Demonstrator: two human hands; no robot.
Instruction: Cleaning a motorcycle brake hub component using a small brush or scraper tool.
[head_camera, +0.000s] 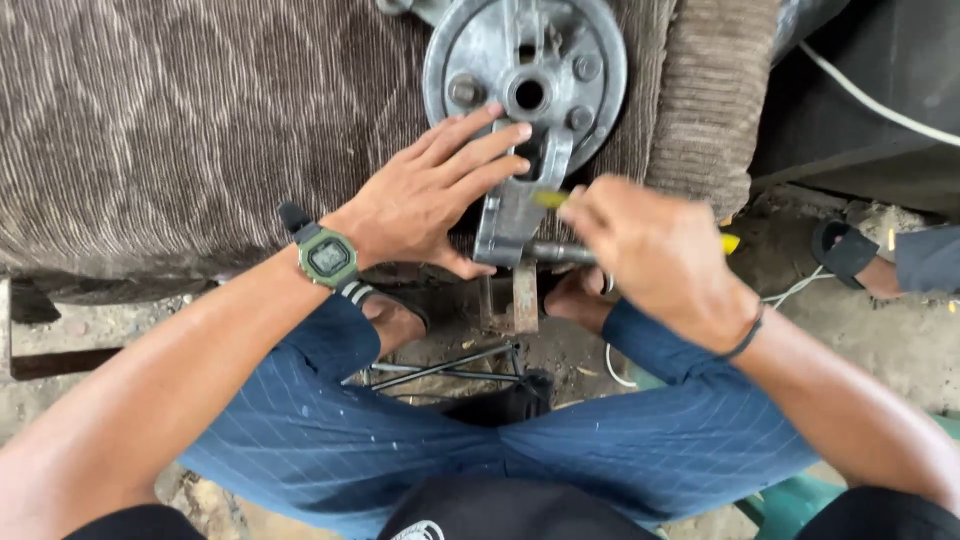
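the left hand (425, 195) is lying flat, fingers spread, on the metal bracket (510, 215) below the round metal pulley (525, 70); the right hand (655, 250) is gripping a yellow-handled screwdriver (555, 200) against it. the casting is looking heavy, stiff, best held by its edges.

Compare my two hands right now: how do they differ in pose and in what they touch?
The left hand lies flat with fingers spread on the grey metal bracket below the round metal disc; the right hand is curled shut round a yellow-handled tool.
The left hand looks sharp, the right hand blurred.
The left wrist wears a green watch; the right wrist a dark band.
Both are bare and meet at the bracket.
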